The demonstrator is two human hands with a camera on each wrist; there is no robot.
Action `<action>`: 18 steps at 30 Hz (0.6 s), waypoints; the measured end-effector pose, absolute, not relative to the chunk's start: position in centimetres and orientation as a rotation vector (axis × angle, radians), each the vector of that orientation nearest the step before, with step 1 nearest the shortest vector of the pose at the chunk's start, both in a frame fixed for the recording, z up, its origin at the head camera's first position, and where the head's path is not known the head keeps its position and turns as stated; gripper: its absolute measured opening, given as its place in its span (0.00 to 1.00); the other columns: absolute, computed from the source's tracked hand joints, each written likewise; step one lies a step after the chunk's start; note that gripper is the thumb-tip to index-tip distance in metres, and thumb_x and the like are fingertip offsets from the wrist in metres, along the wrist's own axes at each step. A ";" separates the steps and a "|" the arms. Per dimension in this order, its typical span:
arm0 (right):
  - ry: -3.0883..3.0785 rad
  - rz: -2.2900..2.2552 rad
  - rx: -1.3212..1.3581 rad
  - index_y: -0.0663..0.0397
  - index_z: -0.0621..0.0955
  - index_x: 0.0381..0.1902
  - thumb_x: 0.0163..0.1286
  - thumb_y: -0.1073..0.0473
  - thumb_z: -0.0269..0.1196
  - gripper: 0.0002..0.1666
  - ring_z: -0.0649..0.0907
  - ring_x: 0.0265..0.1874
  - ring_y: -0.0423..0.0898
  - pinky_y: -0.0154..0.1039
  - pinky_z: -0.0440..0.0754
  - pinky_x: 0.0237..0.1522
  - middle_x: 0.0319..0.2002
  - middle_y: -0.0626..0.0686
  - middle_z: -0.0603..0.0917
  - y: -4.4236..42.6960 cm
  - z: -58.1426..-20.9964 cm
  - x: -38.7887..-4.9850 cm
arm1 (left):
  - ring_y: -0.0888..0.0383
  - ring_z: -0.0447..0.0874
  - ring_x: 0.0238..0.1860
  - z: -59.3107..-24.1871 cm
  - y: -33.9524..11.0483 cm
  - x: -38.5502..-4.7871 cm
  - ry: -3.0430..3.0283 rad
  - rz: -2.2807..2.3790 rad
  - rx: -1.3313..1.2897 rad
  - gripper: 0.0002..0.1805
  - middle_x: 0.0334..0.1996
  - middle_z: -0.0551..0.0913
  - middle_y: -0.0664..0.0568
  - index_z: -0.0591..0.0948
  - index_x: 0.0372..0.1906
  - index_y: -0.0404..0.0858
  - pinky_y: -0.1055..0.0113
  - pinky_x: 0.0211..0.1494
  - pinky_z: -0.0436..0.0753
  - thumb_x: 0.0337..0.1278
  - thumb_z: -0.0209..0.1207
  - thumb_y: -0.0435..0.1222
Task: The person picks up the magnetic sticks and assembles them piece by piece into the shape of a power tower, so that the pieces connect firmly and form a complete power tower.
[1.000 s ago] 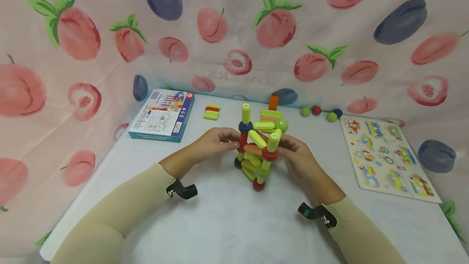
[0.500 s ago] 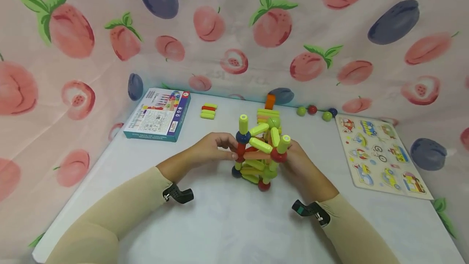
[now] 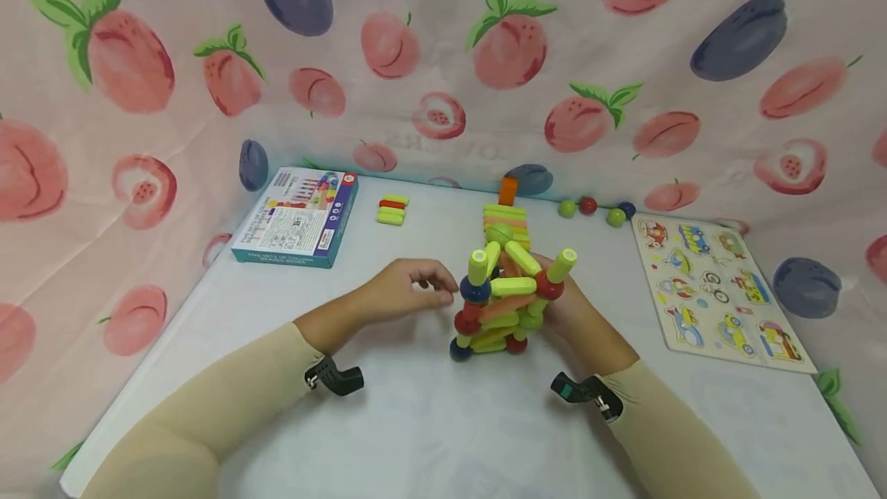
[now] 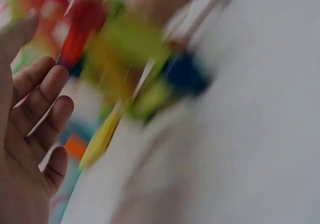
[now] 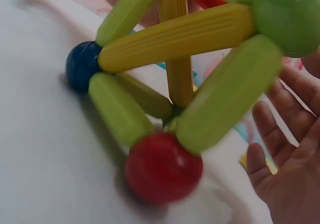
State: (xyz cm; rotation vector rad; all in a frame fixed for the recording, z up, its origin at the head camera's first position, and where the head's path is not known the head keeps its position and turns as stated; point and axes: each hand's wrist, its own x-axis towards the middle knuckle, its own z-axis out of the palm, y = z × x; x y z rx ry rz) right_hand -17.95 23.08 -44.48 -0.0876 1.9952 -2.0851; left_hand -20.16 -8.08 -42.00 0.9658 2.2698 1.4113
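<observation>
A tower of magnetic building rods and balls [image 3: 511, 286] stands on the table, mostly lime-green rods with red, blue and green balls. My right hand [image 3: 571, 314] holds its right side, partly hidden behind it. In the right wrist view that hand [image 5: 295, 159] has its index finger and thumb at a green ball [image 5: 287, 16], while its other fingers extend loosely. Just left of the tower is my left hand [image 3: 409, 291], fingers loosely bent and nothing in them. The left wrist view shows the left hand [image 4: 35, 114] beside the blurred tower.
Behind the tower lie a row of rods [image 3: 504, 214] and an orange block [image 3: 508, 192]. Several loose balls [image 3: 587, 205] sit at the back. A box [image 3: 298, 214] and a small rod group [image 3: 393, 209] are left; a picture puzzle board [image 3: 717, 291] is right.
The tower has turned, its blue-topped corner swinging nearer and its red-topped corner moving right. My left hand has let go of it; my right hand stays at its right side.
</observation>
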 end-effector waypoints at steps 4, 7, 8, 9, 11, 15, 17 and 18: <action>2.193 -2.106 -0.001 0.59 0.84 0.62 0.86 0.52 0.56 0.20 0.78 0.61 0.44 0.42 0.76 0.68 0.51 0.47 0.87 23.9 -43.9 -15.6 | 0.51 0.84 0.56 -42.7 -10.9 -24.5 2.640 1.179 0.827 0.16 0.52 0.88 0.52 0.87 0.59 0.42 0.50 0.62 0.80 0.78 0.62 0.45; 2.380 -1.994 0.005 0.63 0.81 0.67 0.87 0.53 0.53 0.24 0.74 0.67 0.45 0.45 0.70 0.72 0.59 0.49 0.87 23.9 -43.6 -13.5 | 0.44 0.79 0.66 -43.5 -12.6 -27.3 2.896 0.797 0.703 0.23 0.64 0.83 0.44 0.82 0.69 0.41 0.45 0.71 0.75 0.77 0.61 0.45; 2.430 -1.957 -0.015 0.63 0.80 0.69 0.87 0.54 0.52 0.24 0.74 0.67 0.44 0.43 0.70 0.71 0.60 0.51 0.86 23.9 -43.6 -12.9 | 0.42 0.76 0.69 -43.8 -12.9 -27.9 2.944 0.674 0.672 0.25 0.67 0.80 0.43 0.80 0.72 0.42 0.44 0.73 0.73 0.77 0.61 0.45; 2.483 -1.924 -0.054 0.63 0.79 0.69 0.87 0.54 0.52 0.24 0.76 0.66 0.43 0.41 0.72 0.70 0.61 0.52 0.86 23.8 -43.7 -12.4 | 0.41 0.74 0.71 -44.1 -13.1 -28.5 2.973 0.564 0.651 0.26 0.70 0.78 0.41 0.78 0.74 0.43 0.42 0.75 0.71 0.77 0.61 0.46; 2.564 -1.896 -0.133 0.61 0.79 0.70 0.87 0.56 0.52 0.23 0.78 0.63 0.41 0.35 0.75 0.66 0.62 0.53 0.86 23.7 -44.0 -11.6 | 0.39 0.72 0.72 -44.6 -13.3 -29.2 3.003 0.399 0.646 0.28 0.72 0.75 0.39 0.76 0.76 0.43 0.41 0.75 0.70 0.77 0.61 0.46; 2.650 -1.978 -0.349 0.64 0.80 0.68 0.86 0.64 0.51 0.21 0.81 0.57 0.38 0.28 0.79 0.59 0.59 0.46 0.86 23.6 -44.9 -10.3 | 0.40 0.74 0.68 -45.2 -12.8 -30.0 3.064 0.290 0.681 0.27 0.67 0.77 0.39 0.77 0.75 0.41 0.41 0.71 0.74 0.77 0.62 0.44; 2.683 -2.001 -0.462 0.66 0.80 0.68 0.84 0.69 0.51 0.20 0.82 0.56 0.37 0.27 0.78 0.59 0.57 0.42 0.86 23.5 -45.3 -9.9 | 0.41 0.74 0.66 -45.2 -12.4 -30.2 3.112 0.266 0.701 0.25 0.65 0.78 0.40 0.79 0.72 0.40 0.42 0.69 0.75 0.76 0.62 0.43; 2.693 -2.003 -0.519 0.66 0.80 0.68 0.83 0.70 0.51 0.21 0.82 0.57 0.37 0.27 0.78 0.60 0.58 0.41 0.86 23.5 -45.4 -9.7 | 0.41 0.74 0.65 -45.3 -12.3 -30.3 3.128 0.259 0.704 0.24 0.64 0.78 0.41 0.80 0.71 0.40 0.42 0.68 0.75 0.76 0.63 0.43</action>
